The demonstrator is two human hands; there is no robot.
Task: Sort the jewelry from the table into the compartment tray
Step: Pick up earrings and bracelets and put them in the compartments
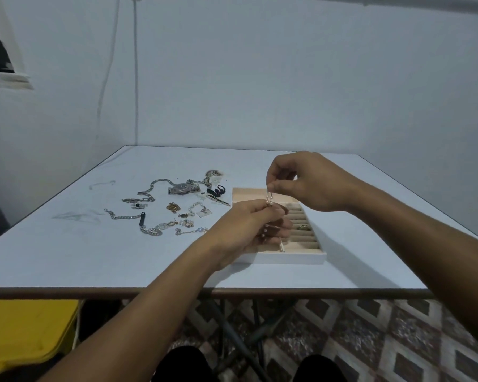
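A white compartment tray [287, 257] with a beige lining and ring rolls sits right of centre on the table. Above it, both hands hold a small pearl strand [269, 199]. My right hand [307, 180] pinches its upper end. My left hand [249, 224] grips the lower part, and more pearls hang beneath its fingers. Loose jewelry lies to the left: a silver watch [181, 188], a silver chain [149, 193], a curb bracelet [122, 216], gold pieces [173, 207] and a black hair tie [218, 190]. A ring [304, 226] rests in the ring rolls.
The white table [66, 257] stands in a corner against pale walls. Its front edge runs across the lower view. A yellow bin [25, 332] stands under the table's left side. Folding legs and a patterned floor show below.
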